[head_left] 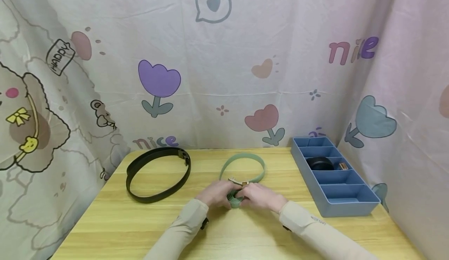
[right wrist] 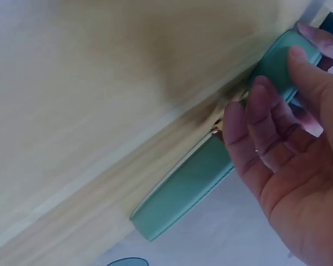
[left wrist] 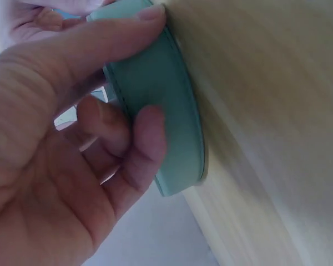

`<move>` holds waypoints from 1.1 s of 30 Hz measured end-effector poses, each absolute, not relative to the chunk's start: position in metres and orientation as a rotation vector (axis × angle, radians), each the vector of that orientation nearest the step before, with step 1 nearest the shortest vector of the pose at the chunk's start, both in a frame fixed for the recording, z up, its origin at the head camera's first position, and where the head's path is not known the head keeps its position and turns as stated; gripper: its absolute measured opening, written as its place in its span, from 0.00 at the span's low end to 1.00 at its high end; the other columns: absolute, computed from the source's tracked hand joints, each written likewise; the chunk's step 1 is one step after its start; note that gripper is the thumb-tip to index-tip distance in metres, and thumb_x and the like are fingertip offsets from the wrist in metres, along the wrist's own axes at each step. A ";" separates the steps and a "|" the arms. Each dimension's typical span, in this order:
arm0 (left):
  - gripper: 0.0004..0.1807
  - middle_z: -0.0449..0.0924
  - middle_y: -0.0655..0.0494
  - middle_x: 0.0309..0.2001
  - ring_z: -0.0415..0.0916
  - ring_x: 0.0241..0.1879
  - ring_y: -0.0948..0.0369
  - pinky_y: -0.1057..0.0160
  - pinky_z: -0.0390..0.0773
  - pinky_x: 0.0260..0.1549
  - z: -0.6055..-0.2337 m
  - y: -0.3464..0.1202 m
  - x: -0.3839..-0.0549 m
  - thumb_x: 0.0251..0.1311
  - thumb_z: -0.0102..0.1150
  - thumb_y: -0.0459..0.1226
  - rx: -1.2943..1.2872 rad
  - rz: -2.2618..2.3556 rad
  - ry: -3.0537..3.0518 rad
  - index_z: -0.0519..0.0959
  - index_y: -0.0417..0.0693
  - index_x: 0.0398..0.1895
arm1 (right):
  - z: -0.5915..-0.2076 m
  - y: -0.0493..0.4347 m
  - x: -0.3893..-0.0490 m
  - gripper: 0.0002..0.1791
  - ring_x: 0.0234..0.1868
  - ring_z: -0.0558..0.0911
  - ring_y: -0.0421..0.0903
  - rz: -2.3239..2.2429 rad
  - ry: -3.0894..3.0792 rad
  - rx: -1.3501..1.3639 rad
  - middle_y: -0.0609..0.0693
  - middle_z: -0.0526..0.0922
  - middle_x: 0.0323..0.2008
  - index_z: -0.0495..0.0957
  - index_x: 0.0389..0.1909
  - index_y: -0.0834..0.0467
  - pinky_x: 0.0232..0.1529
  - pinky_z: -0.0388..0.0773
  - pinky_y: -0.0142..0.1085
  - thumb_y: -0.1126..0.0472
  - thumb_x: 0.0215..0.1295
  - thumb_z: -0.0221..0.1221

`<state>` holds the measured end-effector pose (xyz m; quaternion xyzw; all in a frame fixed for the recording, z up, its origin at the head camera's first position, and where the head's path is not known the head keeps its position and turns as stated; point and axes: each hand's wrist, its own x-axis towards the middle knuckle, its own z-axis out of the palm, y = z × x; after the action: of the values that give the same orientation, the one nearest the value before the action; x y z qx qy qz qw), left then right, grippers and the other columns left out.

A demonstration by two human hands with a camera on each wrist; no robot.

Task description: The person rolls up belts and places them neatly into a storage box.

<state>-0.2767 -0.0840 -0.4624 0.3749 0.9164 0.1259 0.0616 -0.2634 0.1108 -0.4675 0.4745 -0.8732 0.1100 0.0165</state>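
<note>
A light green belt [head_left: 242, 156] lies on the table, its near part rolled into a spiral coil [head_left: 234, 204] standing on edge, the rest spread in a loose loop behind. A gold-toned buckle [head_left: 244, 183] sits between coil and loop. My left hand [head_left: 216, 194] holds the coil's left side, thumb pressed on the outer strap [left wrist: 155, 83] and fingers curled against it. From the right, my right hand [head_left: 262, 197] grips the coil, its thumb on the strap and its fingers bent beside the buckle. The fingers partly hide the buckle.
On the left lies a black belt [head_left: 151, 200] in a wide loop with a dark buckle. At the right stands a blue compartment box [head_left: 317, 197]; one compartment holds a rolled black belt [head_left: 320, 163] with a gold-coloured piece [head_left: 343, 166]. A printed curtain [head_left: 210, 57] hangs behind the wooden table [head_left: 115, 229].
</note>
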 end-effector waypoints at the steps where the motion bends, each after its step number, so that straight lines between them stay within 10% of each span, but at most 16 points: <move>1: 0.37 0.81 0.71 0.51 0.76 0.44 0.70 0.65 0.76 0.47 -0.462 -0.084 -0.278 0.36 0.78 0.34 1.141 0.386 2.773 0.80 0.65 0.56 | -0.467 0.110 -0.263 0.05 0.28 0.68 0.34 0.332 -2.724 1.466 0.46 0.79 0.26 0.79 0.28 0.52 0.30 0.67 0.25 0.60 0.61 0.65; 14: 0.22 0.75 0.71 0.27 0.68 0.26 0.69 0.67 0.69 0.26 -0.464 -0.081 -0.275 0.30 0.82 0.50 0.983 0.383 2.921 0.80 0.61 0.31 | -0.467 0.104 -0.260 0.09 0.23 0.63 0.32 0.310 -2.847 1.317 0.37 0.67 0.21 0.78 0.24 0.50 0.24 0.63 0.26 0.57 0.61 0.66; 23: 0.39 0.82 0.65 0.48 0.77 0.44 0.65 0.62 0.76 0.47 -0.465 -0.087 -0.276 0.37 0.78 0.41 1.111 0.330 2.842 0.76 0.62 0.60 | -0.469 0.108 -0.262 0.09 0.21 0.62 0.31 0.255 -2.817 1.320 0.35 0.67 0.19 0.78 0.25 0.49 0.22 0.62 0.26 0.53 0.61 0.66; 33: 0.23 0.78 0.70 0.29 0.71 0.28 0.70 0.68 0.73 0.31 -0.463 -0.083 -0.275 0.30 0.83 0.45 0.996 0.423 2.905 0.82 0.57 0.33 | -0.473 0.100 -0.259 0.10 0.21 0.64 0.33 0.251 -2.807 1.253 0.36 0.68 0.19 0.75 0.23 0.49 0.22 0.62 0.27 0.59 0.61 0.65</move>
<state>-0.2752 -0.0828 -0.4632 0.3213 0.9369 0.1365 0.0206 -0.2594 0.0997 -0.4729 0.4062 -0.9097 0.0814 0.0286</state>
